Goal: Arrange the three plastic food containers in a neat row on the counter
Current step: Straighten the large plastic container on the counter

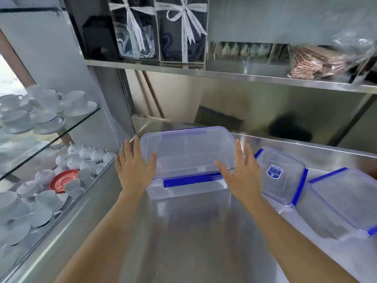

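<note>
A large clear plastic container [189, 152] with blue lid clips stands on the steel counter [193, 231], straight ahead of me. My left hand [133, 168] lies flat against its near left corner, fingers spread, thumb on the lid. My right hand [241, 172] does the same at the near right corner. Neither hand wraps around it. To the right a smaller clear container [282, 176] with a blue label sits at an angle. A third clear container [346, 199] sits further right, close to it and also skewed.
A glass cabinet [61, 139] with white cups, saucers and teapots borders the counter on the left. A steel shelf [224, 75] overhangs the back, carrying ribboned gift boxes [159, 29] and a bag of wafers [318, 62].
</note>
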{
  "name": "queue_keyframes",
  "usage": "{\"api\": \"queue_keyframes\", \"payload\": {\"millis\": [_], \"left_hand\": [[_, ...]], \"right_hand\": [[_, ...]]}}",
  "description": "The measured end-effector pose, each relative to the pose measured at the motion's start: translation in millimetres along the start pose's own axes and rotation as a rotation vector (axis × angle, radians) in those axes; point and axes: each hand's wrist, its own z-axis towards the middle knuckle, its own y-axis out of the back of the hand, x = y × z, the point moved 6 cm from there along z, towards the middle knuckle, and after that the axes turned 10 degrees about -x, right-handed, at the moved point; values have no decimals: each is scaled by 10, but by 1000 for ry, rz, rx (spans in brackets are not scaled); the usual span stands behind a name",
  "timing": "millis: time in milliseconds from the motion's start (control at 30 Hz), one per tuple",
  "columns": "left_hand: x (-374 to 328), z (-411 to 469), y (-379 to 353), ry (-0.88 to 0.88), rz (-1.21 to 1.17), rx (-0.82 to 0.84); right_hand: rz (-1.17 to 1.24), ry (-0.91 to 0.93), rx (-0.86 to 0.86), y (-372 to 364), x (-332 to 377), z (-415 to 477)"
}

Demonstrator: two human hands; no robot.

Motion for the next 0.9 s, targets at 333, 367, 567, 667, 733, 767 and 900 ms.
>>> {"api": "queue_keyframes", "payload": {"millis": [333,367,567,667,733,767,900], "left_hand": [[80,6,-189,256,-245,227],[83,11,-185,263,-221,248],[149,-29,-121,266,-103,293],[135,-132,-47,227,-3,319],[112,-166,13,213,61,432],[80,-160,64,217,87,505],[-26,172,261,121,202,476]], "right_hand": [[-9,-173,138,-410,-81,-131],[-4,-169,143,-423,-86,-131],[78,-141,171,-455,-141,-85],[97,-128,201,-449,-186,-5],[85,-104,269,-457,-201,91],[78,-96,315,-458,-206,145],[49,-146,257,-351,-162,246]]}}
